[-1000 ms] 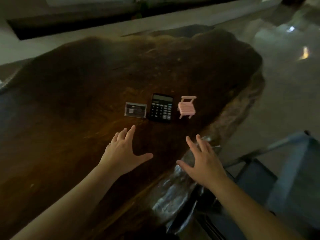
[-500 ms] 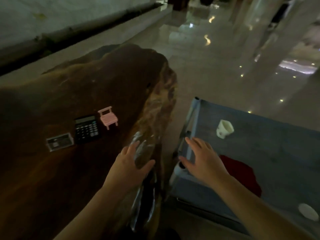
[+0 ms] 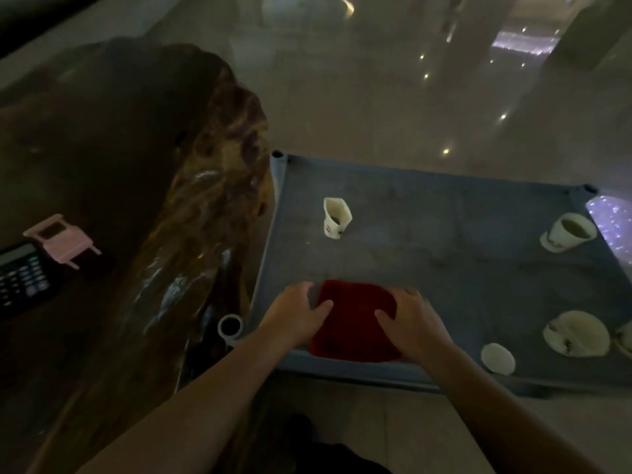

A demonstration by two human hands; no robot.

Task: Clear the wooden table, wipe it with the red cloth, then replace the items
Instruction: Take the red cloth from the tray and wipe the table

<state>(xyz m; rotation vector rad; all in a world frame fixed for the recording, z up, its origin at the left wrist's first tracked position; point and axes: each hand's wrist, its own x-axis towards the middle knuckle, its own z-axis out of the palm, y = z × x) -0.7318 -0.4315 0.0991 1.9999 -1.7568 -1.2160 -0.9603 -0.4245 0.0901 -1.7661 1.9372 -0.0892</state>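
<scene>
As both hands (image 3: 297, 313) flank it, red cloth (image 3: 355, 323) lies btwn.

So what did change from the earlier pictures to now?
Both hands left the wooden table and went right to the grey cot; left hand and right hand now press on the red cloth, not lifted. The pink chair and calculator stayed on the table.
</scene>
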